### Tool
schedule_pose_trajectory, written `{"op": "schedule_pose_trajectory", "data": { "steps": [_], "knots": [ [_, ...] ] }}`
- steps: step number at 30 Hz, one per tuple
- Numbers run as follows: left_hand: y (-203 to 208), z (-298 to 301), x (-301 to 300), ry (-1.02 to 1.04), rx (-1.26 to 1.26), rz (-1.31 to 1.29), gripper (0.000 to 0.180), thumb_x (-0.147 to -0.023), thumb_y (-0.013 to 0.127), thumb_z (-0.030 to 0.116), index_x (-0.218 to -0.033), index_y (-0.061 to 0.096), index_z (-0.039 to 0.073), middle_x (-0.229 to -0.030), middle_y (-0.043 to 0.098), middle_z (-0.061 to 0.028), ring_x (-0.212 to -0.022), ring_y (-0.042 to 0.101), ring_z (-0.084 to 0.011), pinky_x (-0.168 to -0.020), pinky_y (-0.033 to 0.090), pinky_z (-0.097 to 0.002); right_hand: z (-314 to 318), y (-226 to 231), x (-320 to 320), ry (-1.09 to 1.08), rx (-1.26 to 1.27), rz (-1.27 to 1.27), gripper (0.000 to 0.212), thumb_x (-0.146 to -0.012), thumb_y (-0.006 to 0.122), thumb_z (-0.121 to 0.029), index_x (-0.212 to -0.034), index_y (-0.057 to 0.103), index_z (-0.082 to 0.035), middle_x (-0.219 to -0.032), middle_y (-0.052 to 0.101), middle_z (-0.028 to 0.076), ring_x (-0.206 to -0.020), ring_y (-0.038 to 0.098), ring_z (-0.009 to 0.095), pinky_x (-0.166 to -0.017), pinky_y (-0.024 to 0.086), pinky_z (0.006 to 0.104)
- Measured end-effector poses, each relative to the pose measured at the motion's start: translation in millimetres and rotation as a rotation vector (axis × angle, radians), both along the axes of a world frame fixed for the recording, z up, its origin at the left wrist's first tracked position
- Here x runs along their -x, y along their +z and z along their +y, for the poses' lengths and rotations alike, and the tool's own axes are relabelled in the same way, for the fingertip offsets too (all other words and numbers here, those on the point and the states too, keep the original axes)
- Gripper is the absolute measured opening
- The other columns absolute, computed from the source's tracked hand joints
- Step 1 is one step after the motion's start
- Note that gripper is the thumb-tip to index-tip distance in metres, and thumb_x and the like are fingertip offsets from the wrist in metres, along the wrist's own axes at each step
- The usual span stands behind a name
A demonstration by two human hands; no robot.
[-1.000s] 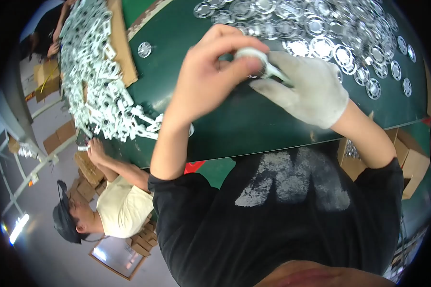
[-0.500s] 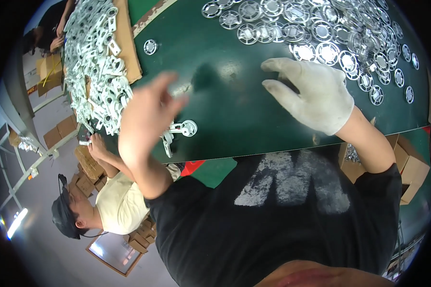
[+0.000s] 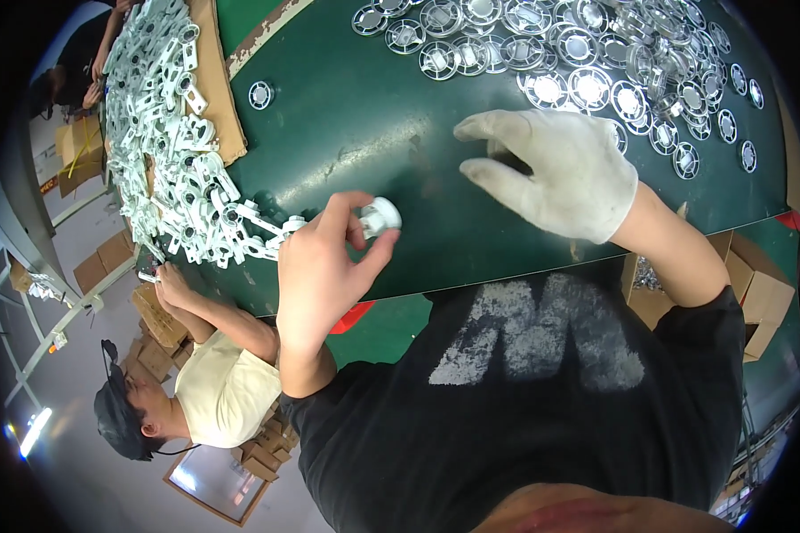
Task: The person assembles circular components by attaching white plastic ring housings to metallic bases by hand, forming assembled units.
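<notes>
pinching white round-headed part [image 3: 382, 215] in bare left hand [image 3: 320, 262], near side of bench [image 3: 329, 124] | holding nothing in gloved, parted right hand [image 3: 560, 173], near clear discs [image 3: 589, 87] | grip squarely, lightly, from opposite sides

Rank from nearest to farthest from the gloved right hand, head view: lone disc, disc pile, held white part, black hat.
1. Disc pile: just beyond.
2. White part: to the left.
3. Lone disc: upper left.
4. Black hat: lower left.
</notes>
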State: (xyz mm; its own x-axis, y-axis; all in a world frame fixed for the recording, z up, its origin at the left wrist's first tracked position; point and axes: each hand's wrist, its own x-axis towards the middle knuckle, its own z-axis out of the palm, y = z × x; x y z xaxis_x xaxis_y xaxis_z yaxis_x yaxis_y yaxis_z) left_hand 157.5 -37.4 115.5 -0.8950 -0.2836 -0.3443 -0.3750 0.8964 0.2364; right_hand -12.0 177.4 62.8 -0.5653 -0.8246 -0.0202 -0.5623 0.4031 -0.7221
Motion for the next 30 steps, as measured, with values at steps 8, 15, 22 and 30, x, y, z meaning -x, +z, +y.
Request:
{"op": "schedule_pose_trajectory", "data": {
  "steps": [8, 15, 22, 30],
  "knots": [
    [-27, 11, 58, -0.106, -1.061, 0.624, 0.046, -0.084, 0.079, 0.007, -0.123, 0.058, -0.005, -0.088, 0.070, -0.0052, -0.076, 0.066, -0.0102, -0.070, 0.053, -0.0230, -5, -2, -5, 0.084, 0.263, -0.130, 0.049, -0.087, 0.073, -0.033, -0.128, 0.062, -0.008, -0.106, 0.069, 0.014, -0.103, 0.068, 0.032, -0.087, 0.055, 0.0422],
    [-58, 5, 111, -0.223, -0.166, 0.713, 0.050, -0.079, 0.081, 0.012, -0.126, 0.064, 0.014, -0.126, 0.060, -0.0049, -0.085, 0.068, -0.0207, -0.068, 0.056, -0.0320, -1, 7, 12, -0.337, 0.157, 0.151, 0.030, -0.087, 0.072, -0.029, -0.111, 0.069, -0.010, -0.081, 0.072, 0.013, -0.077, 0.072, 0.034, -0.065, 0.058, 0.0411],
    [-84, -2, 124, -0.438, 0.112, 0.694, 0.045, -0.081, 0.078, 0.015, -0.125, 0.066, 0.020, -0.118, 0.063, 0.0013, -0.093, 0.065, -0.0208, -0.070, 0.058, -0.0351, 0, 1, 13, -0.319, 0.074, 0.206, 0.029, -0.089, 0.066, -0.026, -0.113, 0.070, -0.010, -0.084, 0.073, 0.015, -0.081, 0.072, 0.035, -0.074, 0.058, 0.0449],
    [-68, -3, 107, -0.169, -0.380, 0.765, 0.041, -0.083, 0.080, 0.007, -0.121, 0.065, 0.008, -0.116, 0.057, -0.0111, -0.083, 0.065, -0.0192, -0.068, 0.060, -0.0305, 1, 10, 15, -0.327, -0.067, 0.110, 0.035, -0.087, 0.070, -0.027, -0.114, 0.070, -0.006, -0.088, 0.072, 0.019, -0.085, 0.071, 0.038, -0.077, 0.056, 0.0441]
  ]
}}
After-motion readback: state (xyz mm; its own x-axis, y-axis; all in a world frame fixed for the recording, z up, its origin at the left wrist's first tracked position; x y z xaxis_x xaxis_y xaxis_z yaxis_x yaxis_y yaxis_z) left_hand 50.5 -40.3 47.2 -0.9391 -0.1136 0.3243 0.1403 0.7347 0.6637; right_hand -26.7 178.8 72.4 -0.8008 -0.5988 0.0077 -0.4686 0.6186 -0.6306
